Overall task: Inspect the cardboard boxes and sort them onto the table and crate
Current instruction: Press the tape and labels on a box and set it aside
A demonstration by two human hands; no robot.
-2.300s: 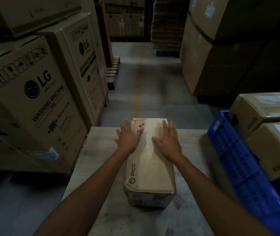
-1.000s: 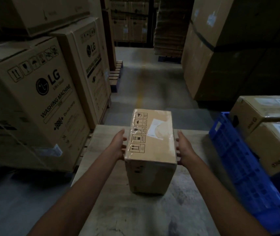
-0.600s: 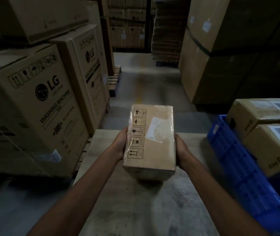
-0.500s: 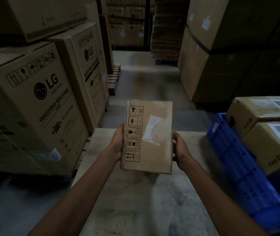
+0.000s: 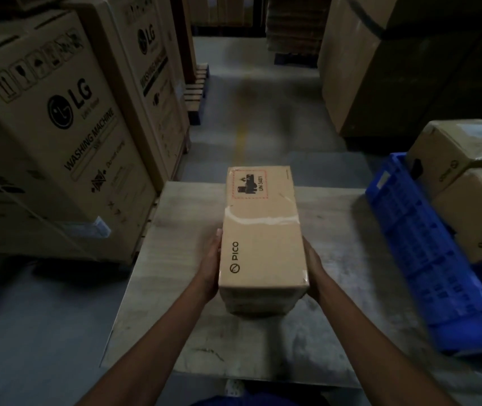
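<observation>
The left hand [image 5: 211, 266] and right hand [image 5: 313, 269] clasp one brown cardboard box [image 5: 263, 230]; two more boxes [image 5: 462, 150] [image 5: 480, 215] sit in one blue crate [image 5: 418, 253]. It bears PICO print, a UN 3481 label and torn tape.

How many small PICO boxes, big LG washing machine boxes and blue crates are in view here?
Small PICO boxes: 3
LG washing machine boxes: 2
Blue crates: 1
Total: 6
</observation>
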